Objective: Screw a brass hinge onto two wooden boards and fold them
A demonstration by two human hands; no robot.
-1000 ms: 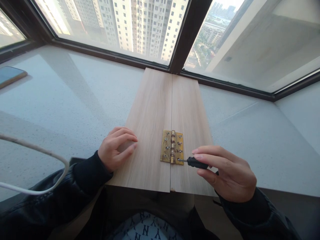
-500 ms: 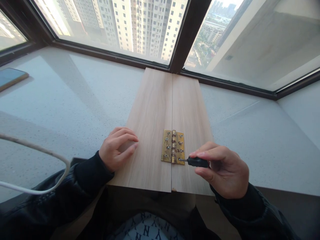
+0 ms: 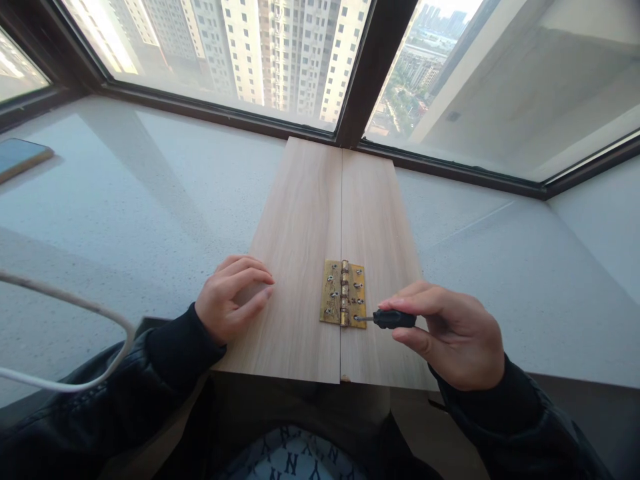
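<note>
Two light wooden boards [image 3: 305, 220] lie side by side on a white sill, joined near the front by a brass hinge [image 3: 343, 302] with several screws. My right hand [image 3: 450, 333] is closed around a small black-handled screwdriver [image 3: 393, 319], whose tip meets the lower right screw of the hinge. My left hand [image 3: 230, 297] rests on the left board's edge, fingers curled and pressing down, holding nothing.
A phone [image 3: 20, 157] lies at the far left of the white stone sill [image 3: 125, 193]. A white cable [image 3: 70, 333] loops at the lower left. Dark window frames [image 3: 355, 87] run along the back. The boards overhang the sill's front edge.
My right hand's fingers have shifted around the screwdriver handle, turning it slightly at the same screw. The left hand and the boards have stayed put.
</note>
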